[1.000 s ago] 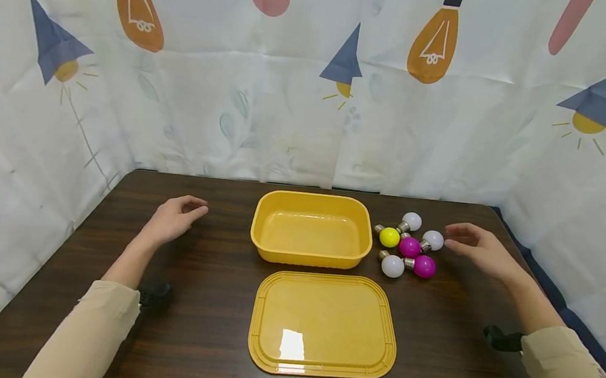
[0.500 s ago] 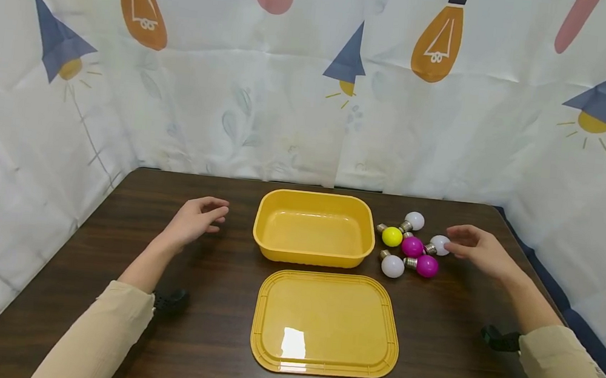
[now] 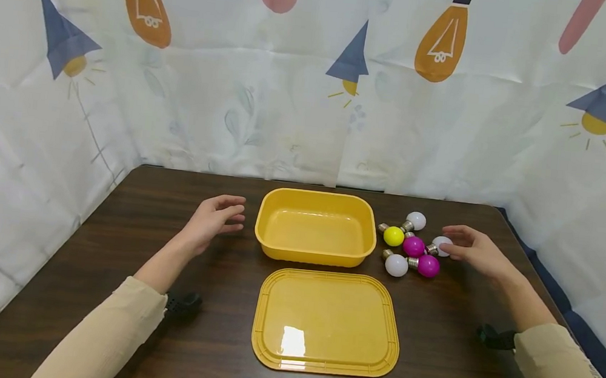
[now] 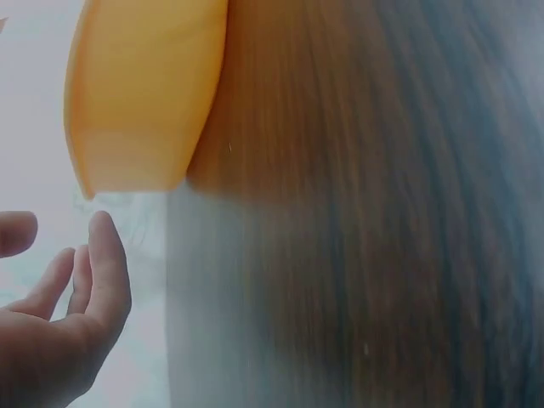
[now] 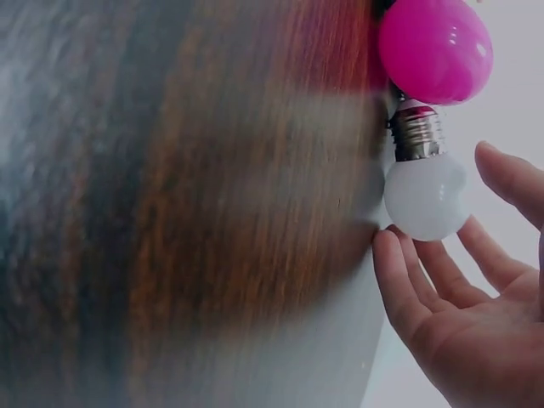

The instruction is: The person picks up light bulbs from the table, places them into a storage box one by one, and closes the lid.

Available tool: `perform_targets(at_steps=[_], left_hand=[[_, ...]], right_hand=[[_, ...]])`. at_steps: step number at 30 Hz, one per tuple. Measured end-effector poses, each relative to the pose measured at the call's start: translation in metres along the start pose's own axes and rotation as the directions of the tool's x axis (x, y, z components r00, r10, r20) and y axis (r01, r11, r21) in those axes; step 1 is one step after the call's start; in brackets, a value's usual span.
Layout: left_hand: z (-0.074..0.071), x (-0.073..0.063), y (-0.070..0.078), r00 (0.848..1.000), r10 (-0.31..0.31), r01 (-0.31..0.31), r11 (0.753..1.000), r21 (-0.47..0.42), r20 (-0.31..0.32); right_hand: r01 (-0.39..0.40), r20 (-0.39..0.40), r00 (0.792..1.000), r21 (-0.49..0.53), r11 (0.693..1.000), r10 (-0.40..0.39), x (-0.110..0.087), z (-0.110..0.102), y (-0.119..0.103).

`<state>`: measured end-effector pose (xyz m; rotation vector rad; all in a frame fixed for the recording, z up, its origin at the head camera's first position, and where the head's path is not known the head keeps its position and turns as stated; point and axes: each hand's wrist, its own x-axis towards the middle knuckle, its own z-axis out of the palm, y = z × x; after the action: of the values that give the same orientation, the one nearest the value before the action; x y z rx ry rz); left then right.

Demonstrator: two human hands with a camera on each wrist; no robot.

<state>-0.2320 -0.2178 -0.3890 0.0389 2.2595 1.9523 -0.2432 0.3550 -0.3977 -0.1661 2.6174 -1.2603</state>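
In the head view my left hand (image 3: pixel 215 220) hovers left of the yellow plastic box (image 3: pixel 313 257), fingers loosely extended and holding nothing. The left wrist view puts its fingertips just short of the end of the box (image 4: pixel 140 110). On the right, my right hand (image 3: pixel 472 248) is at the rightmost white light bulb (image 3: pixel 442 245). Seen from the right wrist, the fingers (image 5: pixel 399 280) reach around the globe of this white bulb (image 5: pixel 425 200), and the thumb stands apart from it. A magenta bulb (image 5: pixel 438 51) lies beyond its metal screw base.
Several other bulbs lie in the cluster right of the box, among them a yellow bulb (image 3: pixel 394 237), a magenta bulb (image 3: pixel 429 266) and a white bulb (image 3: pixel 396 265). A flat yellow lid (image 3: pixel 327 319) lies in front of the box on the dark wooden table (image 3: pixel 445 361).
My left hand has moved right, toward the box. My right hand has come up to the rightmost white bulb, which has shifted slightly, its globe now partly behind the fingers.
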Motion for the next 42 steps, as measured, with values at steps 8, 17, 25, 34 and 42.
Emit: perform_targets(at_steps=[8,17,25,34,42], left_hand=[[0.012,0.003,0.002,0.998,-0.024,0.028,0.997,-0.075,0.052],[0.017,0.004,0.003,0.996,-0.059,0.065,0.993,-0.095,0.067],[0.018,0.006,0.001,0.995,-0.049,0.057,0.995,-0.085,0.086],[0.016,0.005,0.0,0.996,-0.04,0.046,0.997,-0.065,0.085],[0.018,0.007,-0.005,0.99,-0.045,0.056,0.995,-0.078,0.135]], right_hand=[[-0.03,0.013,0.999,-0.016,0.999,0.03,0.0,0.002,-0.001],[-0.029,0.017,0.999,-0.04,0.999,0.029,0.0,0.003,-0.001],[-0.015,0.016,1.0,-0.054,0.998,0.016,0.001,0.003,0.0],[-0.001,0.015,1.0,-0.056,0.998,0.002,0.004,0.005,-0.001],[0.035,0.009,0.999,-0.081,0.996,-0.035,0.0,0.004,0.001]])
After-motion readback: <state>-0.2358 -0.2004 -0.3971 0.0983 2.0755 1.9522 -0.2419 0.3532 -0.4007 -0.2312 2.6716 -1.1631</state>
